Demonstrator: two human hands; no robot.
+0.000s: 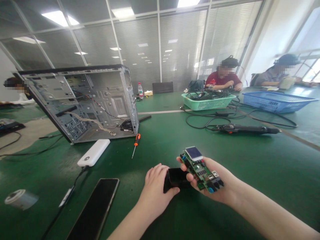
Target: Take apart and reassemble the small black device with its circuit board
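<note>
In my right hand (217,176) lies a green circuit board (201,171) with a small display (194,153) at its far end and black connectors at the near end. My fingers close around its edges, tilted above the table. My left hand (156,181) grips a black plastic housing (177,176) by its left end, with the thumb in front. The housing rests on or just over the table, partly hidden behind my right fingers. An orange-handled screwdriver (136,141) lies beyond my left hand.
An opened computer case (100,100) stands at the back left. Nearby are a white power bank (93,153) with a cable, a phone (95,210) and a metal can (21,199). Right: a power screwdriver (247,129), a green basket (210,102), a blue basket (277,103). Other people sit beyond.
</note>
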